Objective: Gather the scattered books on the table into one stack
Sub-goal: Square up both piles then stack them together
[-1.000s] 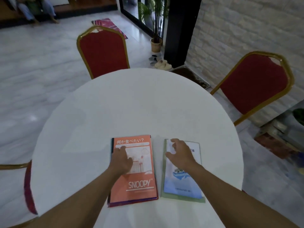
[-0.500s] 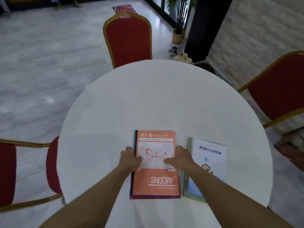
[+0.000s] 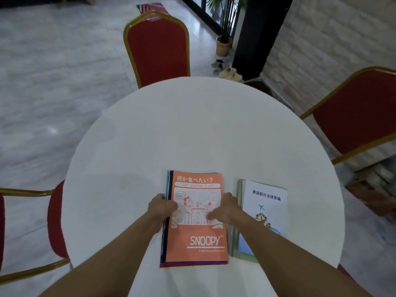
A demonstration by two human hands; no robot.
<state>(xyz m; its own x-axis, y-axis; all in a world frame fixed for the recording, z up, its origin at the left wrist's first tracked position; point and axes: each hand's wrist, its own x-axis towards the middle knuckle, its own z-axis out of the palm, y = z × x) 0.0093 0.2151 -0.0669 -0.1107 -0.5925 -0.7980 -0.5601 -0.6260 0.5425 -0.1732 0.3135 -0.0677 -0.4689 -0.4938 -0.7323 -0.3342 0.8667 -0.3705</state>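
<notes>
Two bare hands grip one stack of books on the round white table [image 3: 192, 129]. On top of that stack lies an orange softcover book with a white cartoon drawing and the word SNOOPY [image 3: 198, 219] printed low on its cover. Dark blue and pale edges of the books under it show along its left and near sides, so the pile [image 3: 164, 239] sits slightly uneven.

The left hand [image 3: 161, 207] clasps the left edge of the stack about halfway along, thumb lying on the orange cover and fingers curled down over the side. The right hand [image 3: 225, 207] grasps the right edge the same way, its thumb pointing left across the drawing.

Just right of the stack, with a narrow strip of table between, lies a white and pale-blue booklet with Chinese characters and a small blue aeroplane [image 3: 266, 202]. It rests on a green-edged book [image 3: 238, 211] whose border shows on its left and near sides. The right forearm crosses over this pair's near part.

Three red padded chairs with gold frames stand around the table: one at the far side [image 3: 157, 48], one at the right [image 3: 360, 112] and one at the left [image 3: 55, 221].
</notes>
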